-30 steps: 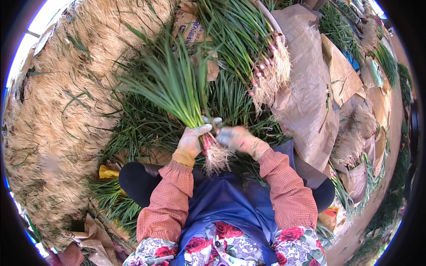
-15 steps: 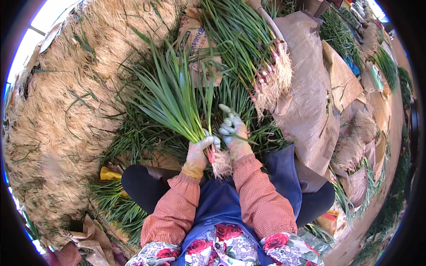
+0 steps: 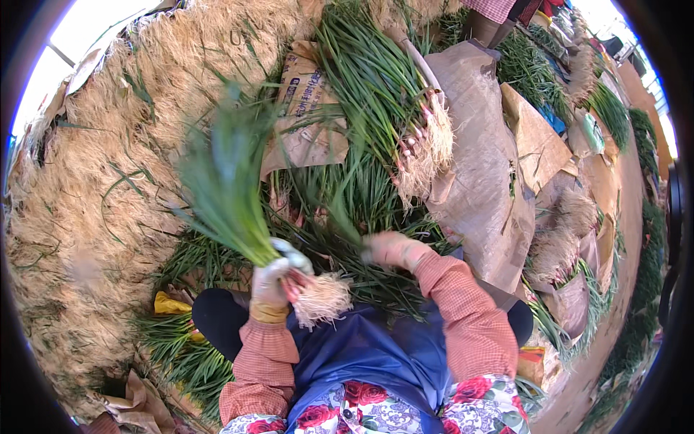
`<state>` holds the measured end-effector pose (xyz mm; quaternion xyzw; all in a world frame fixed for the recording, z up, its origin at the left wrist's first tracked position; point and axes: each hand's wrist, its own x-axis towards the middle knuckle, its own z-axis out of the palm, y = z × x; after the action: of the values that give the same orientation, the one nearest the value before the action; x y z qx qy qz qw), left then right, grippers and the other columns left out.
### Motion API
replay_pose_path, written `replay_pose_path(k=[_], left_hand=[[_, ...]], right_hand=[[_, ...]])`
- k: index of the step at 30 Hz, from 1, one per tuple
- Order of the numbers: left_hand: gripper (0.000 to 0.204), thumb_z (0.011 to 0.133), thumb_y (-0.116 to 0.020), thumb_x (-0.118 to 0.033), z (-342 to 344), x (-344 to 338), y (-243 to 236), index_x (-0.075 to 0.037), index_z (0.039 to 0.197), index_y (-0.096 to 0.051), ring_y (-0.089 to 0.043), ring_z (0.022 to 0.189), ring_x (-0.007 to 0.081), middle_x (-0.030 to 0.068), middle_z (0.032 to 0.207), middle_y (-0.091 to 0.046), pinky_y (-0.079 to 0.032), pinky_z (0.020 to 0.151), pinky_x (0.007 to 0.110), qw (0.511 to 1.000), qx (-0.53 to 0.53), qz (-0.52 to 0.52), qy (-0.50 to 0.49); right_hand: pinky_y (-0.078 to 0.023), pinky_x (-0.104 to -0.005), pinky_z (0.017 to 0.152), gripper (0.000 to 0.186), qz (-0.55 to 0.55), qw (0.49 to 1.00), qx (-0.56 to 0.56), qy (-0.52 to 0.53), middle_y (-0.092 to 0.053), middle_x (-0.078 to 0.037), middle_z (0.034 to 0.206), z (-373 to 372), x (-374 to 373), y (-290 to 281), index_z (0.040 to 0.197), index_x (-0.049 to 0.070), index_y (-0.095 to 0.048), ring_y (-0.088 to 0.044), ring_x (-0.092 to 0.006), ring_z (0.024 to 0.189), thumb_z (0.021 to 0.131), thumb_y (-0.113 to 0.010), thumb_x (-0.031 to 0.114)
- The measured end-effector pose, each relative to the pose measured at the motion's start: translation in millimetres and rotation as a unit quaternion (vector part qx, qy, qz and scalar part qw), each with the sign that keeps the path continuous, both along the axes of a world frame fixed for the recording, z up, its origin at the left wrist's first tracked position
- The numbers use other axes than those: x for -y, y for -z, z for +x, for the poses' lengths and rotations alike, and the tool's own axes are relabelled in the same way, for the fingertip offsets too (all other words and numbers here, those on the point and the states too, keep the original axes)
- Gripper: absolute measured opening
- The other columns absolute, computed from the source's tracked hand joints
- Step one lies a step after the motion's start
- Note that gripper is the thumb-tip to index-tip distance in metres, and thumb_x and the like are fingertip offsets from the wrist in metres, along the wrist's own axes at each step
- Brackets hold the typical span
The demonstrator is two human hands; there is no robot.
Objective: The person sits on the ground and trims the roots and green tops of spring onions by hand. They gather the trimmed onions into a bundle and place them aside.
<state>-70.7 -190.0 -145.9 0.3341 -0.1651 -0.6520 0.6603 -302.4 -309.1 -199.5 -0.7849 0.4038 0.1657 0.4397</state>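
Observation:
My gloved left hand [image 3: 272, 282] is closed around a bunch of green garlic [image 3: 249, 217]. Its leaves point up and away, blurred by motion, and the reddish stem ends and pale roots hang out by my lap. Over the loose leaves to its right is my gloved right hand [image 3: 396, 250], its fingers smeared by motion. A blurred green streak of leaves [image 3: 347, 220] runs up to its fingertips; whether the hand grips them I cannot tell. Beyond both hands, a larger pile of green garlic [image 3: 372, 87] lies with its roots to the right.
Pale cut roots [image 3: 94, 217] cover the ground on my left. A printed brown paper sack [image 3: 307, 108] lies ahead, a brown sheet [image 3: 481, 145] to the right. More green garlic [image 3: 191, 362] sits by my left knee. A person's sleeve [image 3: 495, 9] shows at the far top.
My left hand has moved left and nearer me with the bunch, whose leaves now swing leftward. My right hand has drawn away from it, to the right and nearer me.

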Motion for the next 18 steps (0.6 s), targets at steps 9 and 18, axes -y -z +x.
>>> replay_pose_path(k=[9,18], left_hand=[[0.054,0.086,-0.065,-0.020,-11,63,-26,0.000,0.130,-0.043,-0.061,0.064,0.0190,0.0065,0.075,-0.061,-0.054,0.057,0.033,0.995,0.078,-0.066,0.007],[0.031,0.089,-0.063,-0.013,22,58,21,-0.002,0.117,-0.055,-0.064,0.084,0.0245,0.0124,0.094,-0.067,-0.055,0.074,0.037,0.999,0.003,0.022,0.036]], right_hand=[[-0.052,-0.0393,0.087,0.071,-0.302,0.903,-0.031,0.304,-0.062,-0.022,0.115,-12,98,-40,0.138,0.003,-0.041,-0.063,-0.0328,0.104,0.083,-0.070,0.038],[-0.050,-0.0381,0.093,0.044,-0.142,0.896,0.318,0.275,-0.062,-0.015,0.115,-44,99,-6,0.122,0.008,-0.058,-0.061,-0.0237,0.106,0.090,-0.061,0.038]])
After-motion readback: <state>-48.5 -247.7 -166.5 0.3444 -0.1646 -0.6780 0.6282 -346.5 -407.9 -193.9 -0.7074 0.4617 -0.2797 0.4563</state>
